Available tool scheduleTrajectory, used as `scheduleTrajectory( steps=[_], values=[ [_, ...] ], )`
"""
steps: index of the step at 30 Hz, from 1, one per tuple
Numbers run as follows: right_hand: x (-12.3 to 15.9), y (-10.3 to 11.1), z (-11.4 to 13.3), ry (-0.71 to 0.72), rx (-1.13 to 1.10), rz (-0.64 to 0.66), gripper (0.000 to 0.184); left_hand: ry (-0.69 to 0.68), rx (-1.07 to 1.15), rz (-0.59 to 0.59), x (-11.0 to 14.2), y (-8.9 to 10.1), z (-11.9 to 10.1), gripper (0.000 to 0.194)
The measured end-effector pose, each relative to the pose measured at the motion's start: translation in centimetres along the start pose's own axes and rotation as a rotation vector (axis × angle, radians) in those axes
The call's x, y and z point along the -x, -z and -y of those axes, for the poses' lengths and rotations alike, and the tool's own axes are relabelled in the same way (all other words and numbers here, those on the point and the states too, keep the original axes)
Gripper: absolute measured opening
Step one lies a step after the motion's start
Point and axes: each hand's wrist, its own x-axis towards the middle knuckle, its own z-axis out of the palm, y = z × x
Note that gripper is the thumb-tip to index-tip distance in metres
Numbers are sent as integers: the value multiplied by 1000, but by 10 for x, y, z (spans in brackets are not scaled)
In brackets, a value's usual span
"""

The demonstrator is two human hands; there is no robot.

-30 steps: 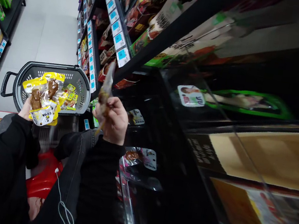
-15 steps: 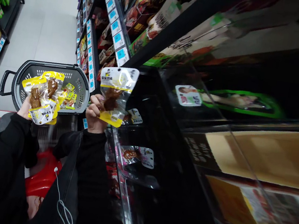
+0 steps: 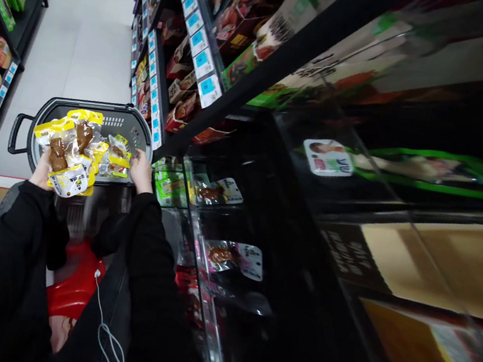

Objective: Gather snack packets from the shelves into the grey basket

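Left hand [image 3: 43,170] clamped on fanned packs [image 3: 78,146] over basket [image 3: 130,122]; a slick one could slip past the near rim [image 3: 106,184] | small packs [image 3: 116,155] sit inside, right end | right hand [image 3: 141,171] half-curled beside them, grip unclear; a low lift could snag the rim

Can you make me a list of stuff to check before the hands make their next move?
1. Left hand has hold of the yellow packets: ok.
2. Those packets are above the basket: ok, though they also overlap its near rim.
3. Basket's opening faces up: ok.
4. Right hand is at the basket: ok, it's at the right end.
5. Right hand has let go of the other packets: cannot tell, the fingertips are very close to them.
6. White cable is away from both hands: ok, it hangs lower down.
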Motion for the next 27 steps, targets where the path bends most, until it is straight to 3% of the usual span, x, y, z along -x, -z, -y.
scheduleTrajectory(
  steps=[4, 7, 9, 11, 14, 17, 24, 27],
  values=[
    [14, 20, 10, 103, -246, -64, 16, -11, -17, 23, 0, -4, 5, 29],
    [46, 24, 32, 288, -496, 96, 25, 11, -27, 31, 0, -9, 11, 31],
    [71, 17, 51, 405, -449, 148, 31, 47, -37, 45, -1, -11, 15, 32],
    [92, 6, 66, 477, -260, 92, 34, 85, -47, 74, -2, -10, 19, 35],
    [109, -12, 78, 440, -12, -58, 44, 104, -55, 152, -5, -5, 23, 37],
    [111, -20, 78, 373, 57, -93, 50, 87, -56, 178, -8, 0, 25, 37],
    [104, -12, 78, 247, -75, 76, 53, 44, -71, 93, -8, -1, 26, 30],
    [104, -6, 79, 287, -158, 137, 40, 14, -113, 49, -7, -1, 27, 25]
  ],
)
